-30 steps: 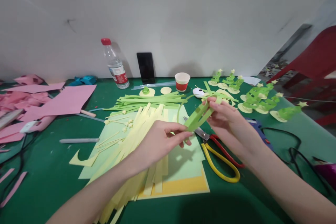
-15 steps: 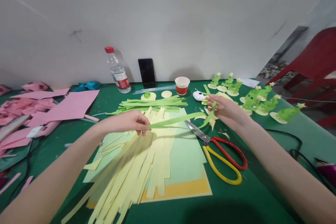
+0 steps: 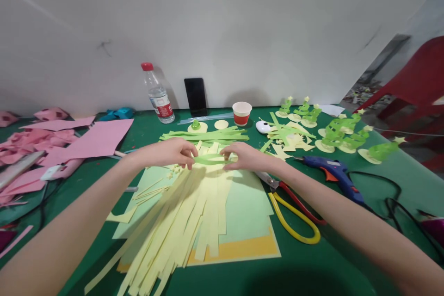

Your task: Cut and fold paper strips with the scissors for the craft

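Observation:
Between my two hands a green paper strip (image 3: 211, 161) is held up as a short loop. My left hand (image 3: 176, 152) pinches its left end. The strip's right end is in the closed fingers of my right hand (image 3: 241, 156). Below them, pale yellow paper strips (image 3: 183, 222) fan out over light green sheets (image 3: 243, 212). Just behind my hands lies a pile of green strips (image 3: 208, 135). Scissors (image 3: 294, 217) with one red and one yellow handle are partly covered by my right forearm.
At the right are a blue glue gun (image 3: 333, 173), paper scraps (image 3: 291, 141) and several green spiral trees (image 3: 333, 132) on round bases. Along the wall stand a water bottle (image 3: 159, 99), a phone (image 3: 195, 96) and a paper cup (image 3: 242, 113). Pink paper (image 3: 100, 138) lies left.
My right hand has moved left from the scraps to near my left hand, bringing the strip's hanging end in. The glue gun and scraps have come into view.

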A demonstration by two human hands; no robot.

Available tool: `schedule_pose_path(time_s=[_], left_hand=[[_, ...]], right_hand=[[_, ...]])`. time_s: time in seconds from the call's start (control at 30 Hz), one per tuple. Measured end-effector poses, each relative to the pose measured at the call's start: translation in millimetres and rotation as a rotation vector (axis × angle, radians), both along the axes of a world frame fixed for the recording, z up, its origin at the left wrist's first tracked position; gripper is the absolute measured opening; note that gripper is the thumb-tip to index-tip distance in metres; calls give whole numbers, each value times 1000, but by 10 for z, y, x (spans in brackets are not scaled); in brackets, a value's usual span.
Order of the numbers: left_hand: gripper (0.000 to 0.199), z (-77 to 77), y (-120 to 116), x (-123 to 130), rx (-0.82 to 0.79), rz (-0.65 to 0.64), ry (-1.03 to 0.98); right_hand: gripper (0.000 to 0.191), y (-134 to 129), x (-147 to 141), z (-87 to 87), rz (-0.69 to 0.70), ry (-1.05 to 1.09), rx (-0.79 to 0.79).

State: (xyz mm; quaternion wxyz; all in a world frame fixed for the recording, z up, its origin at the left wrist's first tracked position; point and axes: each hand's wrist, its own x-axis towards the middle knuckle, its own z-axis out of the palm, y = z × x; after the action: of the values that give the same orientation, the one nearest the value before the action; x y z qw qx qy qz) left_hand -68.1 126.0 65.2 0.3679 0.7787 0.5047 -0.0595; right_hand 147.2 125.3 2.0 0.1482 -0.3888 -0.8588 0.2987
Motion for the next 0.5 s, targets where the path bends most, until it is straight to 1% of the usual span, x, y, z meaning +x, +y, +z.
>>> schedule_pose_path(time_s=[0.03,0.07,0.17,0.27,0.4,0.5], left_hand=[[12,21,16,-44,9,16,-12],[10,40,36,-94,16,28,-26],[11,78,110,-259,37,63,-76],[13,68,179,-415,78,120,-138],[11,-48,264,-640,176,214,-225],[13,-179,346,-824,196,256,-221]], right_hand=[[19,30,22,25,23,-22,-26],[17,55,52,53,35,-32,-47],[18,108,164,122,27,-6,-98],[19,146,274,137,3,53,-157],[28,199,401,126,-51,103,-192],[25,262,468,147,-80,79,-197]])
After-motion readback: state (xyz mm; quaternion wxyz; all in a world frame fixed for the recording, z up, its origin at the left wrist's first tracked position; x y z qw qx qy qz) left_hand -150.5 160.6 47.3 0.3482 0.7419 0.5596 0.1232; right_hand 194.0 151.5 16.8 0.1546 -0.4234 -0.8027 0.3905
